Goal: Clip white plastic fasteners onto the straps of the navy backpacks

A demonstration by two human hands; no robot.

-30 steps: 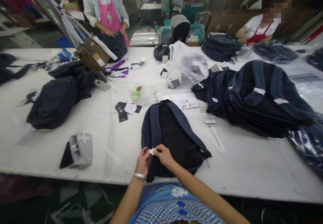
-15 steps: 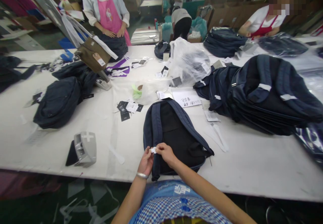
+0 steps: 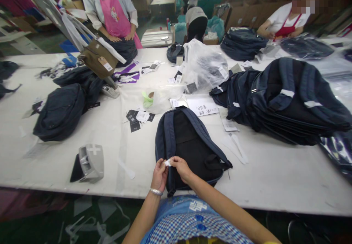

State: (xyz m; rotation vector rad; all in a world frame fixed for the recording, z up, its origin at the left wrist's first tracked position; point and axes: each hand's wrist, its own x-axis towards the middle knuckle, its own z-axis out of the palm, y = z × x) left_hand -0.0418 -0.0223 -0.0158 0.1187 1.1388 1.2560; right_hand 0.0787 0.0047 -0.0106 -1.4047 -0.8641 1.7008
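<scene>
A navy backpack (image 3: 188, 145) lies in front of me with its straps and black back panel facing up. Around the lower part of its left shoulder strap (image 3: 169, 132) is a small white strip (image 3: 167, 162). My left hand (image 3: 159, 174) pinches one end of that strip between thumb and fingertips. The other end is pinched by my right hand (image 3: 180, 167), whose wrist crosses low over the back panel. Both hands are closed and nearly touch at the strip. Whether its ends are joined, I cannot tell.
Stacked navy backpacks (image 3: 264, 93), white bands on their straps, stand right. Black and white tags (image 3: 134, 117) and a tape dispenser (image 3: 92, 163) lie left, near another backpack (image 3: 62, 110). A clear plastic bag (image 3: 205, 66) sits behind. Across the table are a pink-aproned person (image 3: 115, 9) and another in red.
My hands stay pinched on the white strip at the strap with barely any movement. The whole view has shifted slightly. The pink-aproned person leans a little more over the dark bags.
</scene>
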